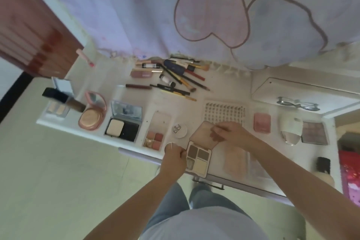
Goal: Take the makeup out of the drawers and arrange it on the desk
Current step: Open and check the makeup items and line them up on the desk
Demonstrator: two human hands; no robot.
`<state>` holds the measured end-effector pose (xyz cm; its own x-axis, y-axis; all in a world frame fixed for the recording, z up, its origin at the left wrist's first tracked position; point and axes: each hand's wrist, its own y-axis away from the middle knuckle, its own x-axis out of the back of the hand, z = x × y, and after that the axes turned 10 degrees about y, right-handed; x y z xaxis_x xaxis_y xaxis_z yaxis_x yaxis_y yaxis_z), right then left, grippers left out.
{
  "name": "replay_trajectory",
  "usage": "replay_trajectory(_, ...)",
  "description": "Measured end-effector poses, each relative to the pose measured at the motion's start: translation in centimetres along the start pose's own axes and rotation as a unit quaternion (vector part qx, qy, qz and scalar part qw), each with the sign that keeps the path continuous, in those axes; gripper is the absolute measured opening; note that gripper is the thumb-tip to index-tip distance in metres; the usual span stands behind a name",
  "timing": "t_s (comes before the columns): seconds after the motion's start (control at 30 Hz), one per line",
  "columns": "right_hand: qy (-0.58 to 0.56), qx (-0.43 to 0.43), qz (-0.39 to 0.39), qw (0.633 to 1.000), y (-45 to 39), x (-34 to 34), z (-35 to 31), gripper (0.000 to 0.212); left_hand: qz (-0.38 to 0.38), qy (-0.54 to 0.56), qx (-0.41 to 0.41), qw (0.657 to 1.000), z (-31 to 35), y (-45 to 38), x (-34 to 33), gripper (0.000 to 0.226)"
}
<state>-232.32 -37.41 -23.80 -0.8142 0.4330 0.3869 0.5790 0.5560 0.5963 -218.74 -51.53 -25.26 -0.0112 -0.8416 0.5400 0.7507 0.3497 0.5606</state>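
Left hand [174, 154] grip pinches the eyeshadow palette [198, 159] base at the near tabletop [136, 142] edge; right hand [231, 134] grip holds its lid open at 12 o'clock. Advice: lay it flat, lid fully back. Brushes [175, 78] lie far, 11 o'clock.

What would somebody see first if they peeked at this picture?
First, the two hands at the front edge of the white desk: the left hand grips the side of an open four-colour eyeshadow palette, and the right hand holds its lid up. Next, the messy heap of brushes and pencils at the back of the desk. Behind it hangs a pale curtain with a big pink heart.
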Motion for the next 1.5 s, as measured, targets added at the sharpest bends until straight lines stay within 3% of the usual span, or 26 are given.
replay_trajectory(0.2, 0.049, -0.01, -0.029, 0.998, -1.1, 0.0, -0.6, 0.025, 0.068, 0.025, 0.032, 0.997, 0.8, 0.4, -0.3, 0.025)
replay_trajectory(0.57, 0.216, 0.021, 0.005, 0.976, -1.7, 0.8, -1.2, 0.026, 0.07, 0.051, 0.063, 0.994, 1.7, 0.6, -1.7, 0.03)
replay_trajectory(0.77, 0.225, 0.035, 0.029, 0.973, -2.0, 0.0, -2.0, 0.034, 0.122, 0.143, 0.051, 0.981, 1.6, 1.2, -3.2, 0.017)
replay_trajectory(0.87, 0.222, 0.05, 0.04, 0.973, -1.7, -0.3, -2.2, 0.034, 0.154, 0.174, 0.039, 0.972, 1.3, 1.8, -3.6, 0.021)
replay_trajectory(0.93, 0.219, 0.061, 0.05, 0.972, -1.5, -0.4, -2.3, 0.035, 0.159, 0.164, 0.028, 0.973, 1.2, 2.1, -3.8, 0.024)
replay_trajectory(1.0, 0.217, 0.073, 0.048, 0.972, -1.1, -0.4, -2.2, 0.034, 0.149, 0.139, 0.017, 0.979, 1.1, 2.3, -4.2, 0.01)
replay_trajectory(1.1, 0.207, 0.087, 0.067, 0.972, -0.3, 0.4, -1.8, 0.028, 0.141, 0.098, 0.014, 0.985, 0.9, 2.6, -4.5, 0.023)
replay_trajectory(1.2, 0.31, 0.079, 0.105, 0.942, 0.7, 2.0, -0.1, 0.025, 0.15, 0.056, -0.02, 0.987, 0.8, 3.4, -4.9, 0.031)
replay_trajectory(1.33, 0.488, -0.017, 0.024, 0.872, 1.9, 2.4, 2.0, 0.043, 0.138, 0.029, -0.093, 0.986, 1.6, 4.3, -5.7, 0.035)
replay_trajectory(1.5, 0.374, -0.041, -0.013, 0.926, 1.7, 2.2, 2.4, 0.048, 0.122, 0.01, -0.132, 0.984, 3.5, 3.7, -6.0, 0.039)
